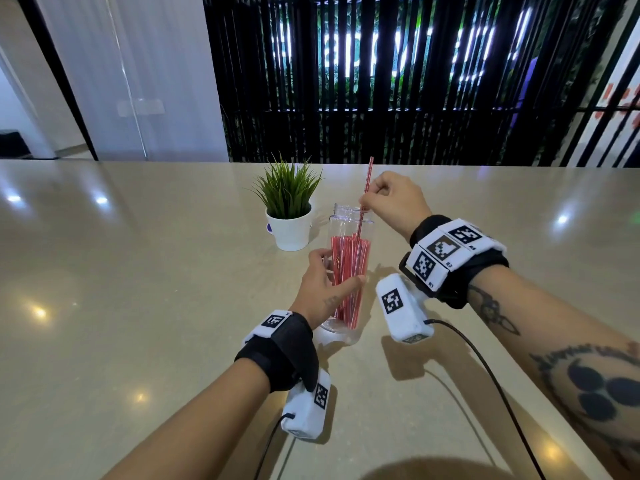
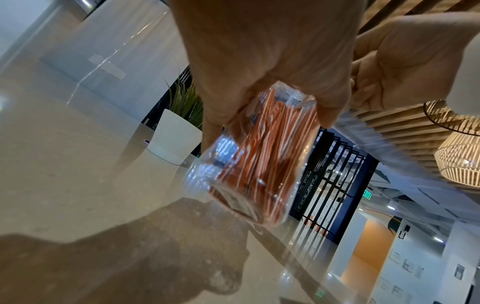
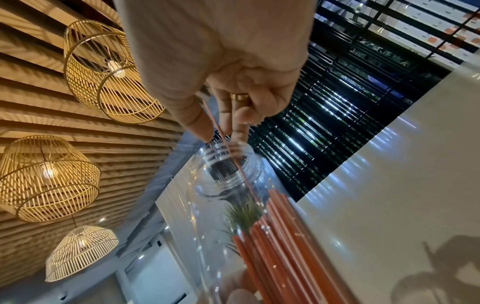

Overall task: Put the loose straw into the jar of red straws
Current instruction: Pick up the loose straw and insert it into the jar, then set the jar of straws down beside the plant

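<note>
A clear jar (image 1: 349, 216) holding several red straws (image 1: 348, 271) stands upright on the beige counter (image 1: 138, 306). My left hand (image 1: 322, 289) grips the jar's side, fingers and thumb curled round it; the same jar (image 2: 207, 174) shows below that palm in the left wrist view. My right hand (image 1: 388, 199) hovers over the jar's mouth and pinches a loose red straw (image 1: 367, 178) between thumb and fingers. The straw stands almost upright, its lower end inside the neck, just above the other straws. In the right wrist view the straw (image 3: 233, 156) passes through the jar's threaded mouth (image 3: 223, 162).
A small green plant in a white pot (image 1: 289, 230) stands just behind and left of the jar. Black cables (image 1: 485, 368) trail from the wrist cameras across the counter toward me. A black slatted screen (image 1: 415, 81) rises behind the counter's far edge.
</note>
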